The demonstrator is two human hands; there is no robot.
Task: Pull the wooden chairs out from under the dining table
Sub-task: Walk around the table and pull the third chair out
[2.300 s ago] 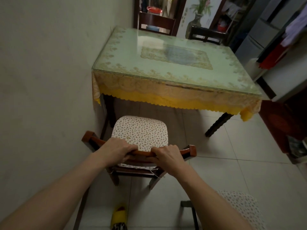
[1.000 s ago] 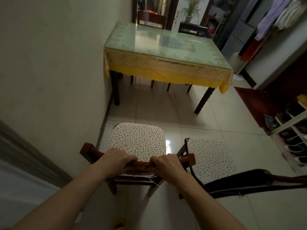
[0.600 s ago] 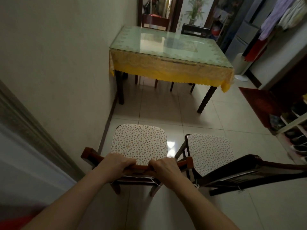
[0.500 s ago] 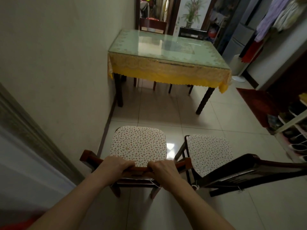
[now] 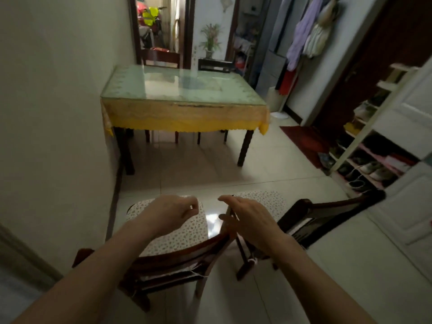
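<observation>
Two wooden chairs with spotted cushions stand on the tiles well in front of the dining table (image 5: 184, 113), which has a glass top and a yellow cloth. The left chair (image 5: 177, 251) is right below me, its backrest under my forearms. The right chair (image 5: 311, 218) stands beside it, turned sideways. My left hand (image 5: 173, 212) hovers above the left cushion, fingers loosely curled and holding nothing. My right hand (image 5: 247, 216) hovers with spread fingers between the two chairs. Two more chairs (image 5: 161, 58) (image 5: 215, 65) stand tucked in at the table's far side.
A wall (image 5: 58, 113) runs along the left, close to the left chair and table. A shoe rack (image 5: 374, 155) and a red mat (image 5: 304, 141) lie at the right. Clothes hang at the back right. Open tiled floor lies between chairs and table.
Both hands have let go of the left chair's backrest and lifted above the seat. The view has tilted up, and the chair sits lower in frame.
</observation>
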